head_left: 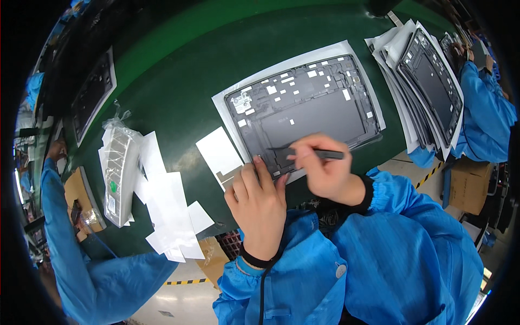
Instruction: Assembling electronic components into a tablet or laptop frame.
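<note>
A dark grey tablet back housing [309, 127] with small white stickers lies on a white sheet [221, 103] on the green table. In my right hand [330, 170], a pair of black tweezers [329, 155] is pinched. Their thin tips point left, over the housing's lower left part. My left hand [257, 203] grips that near left corner, with thumb and index finger on its edge and the other fingers curled. Beside it lies a white label sheet [219, 154], partly peeled at its lower end. A black wrist strap [259, 261] with a cord circles my left wrist.
Several similar housings [430, 86] are stacked with white sheets at the right. Left of me lie loose white sheets [173, 211] and a clear-wrapped bundle [119, 173]. Another housing [93, 97] is at the far left. Co-workers' blue sleeves [67, 238] show on both sides.
</note>
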`<state>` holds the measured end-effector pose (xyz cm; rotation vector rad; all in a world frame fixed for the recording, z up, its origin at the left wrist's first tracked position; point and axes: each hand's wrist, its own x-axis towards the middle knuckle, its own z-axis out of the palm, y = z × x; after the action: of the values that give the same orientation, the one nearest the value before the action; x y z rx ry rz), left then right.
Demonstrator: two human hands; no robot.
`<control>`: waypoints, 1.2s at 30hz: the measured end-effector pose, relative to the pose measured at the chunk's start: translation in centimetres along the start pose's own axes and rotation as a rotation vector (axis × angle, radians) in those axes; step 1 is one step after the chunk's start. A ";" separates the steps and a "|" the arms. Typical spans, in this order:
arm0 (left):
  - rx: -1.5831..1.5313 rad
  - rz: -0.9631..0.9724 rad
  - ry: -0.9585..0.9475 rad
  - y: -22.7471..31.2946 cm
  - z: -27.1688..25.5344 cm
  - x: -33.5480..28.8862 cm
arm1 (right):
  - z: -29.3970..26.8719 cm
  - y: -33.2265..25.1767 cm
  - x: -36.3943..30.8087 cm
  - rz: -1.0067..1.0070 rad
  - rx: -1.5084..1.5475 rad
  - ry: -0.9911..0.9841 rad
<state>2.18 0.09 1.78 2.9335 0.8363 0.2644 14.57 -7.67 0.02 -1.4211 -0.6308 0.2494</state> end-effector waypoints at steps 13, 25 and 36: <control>-0.335 0.011 0.129 -3.5 1.3 -3.7 | 4.5 -1.1 2.5 0.303 -0.012 -0.479; -0.362 0.016 0.167 -3.8 1.9 -3.9 | 4.7 -1.0 2.3 0.326 -0.019 -0.543; -0.397 -0.019 0.110 -3.8 0.2 -3.0 | 3.3 -2.9 5.0 0.418 0.083 -0.237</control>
<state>-2.29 1.74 0.67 2.5587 0.7257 0.5280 16.23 -2.73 4.23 -1.4444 -0.5015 0.7743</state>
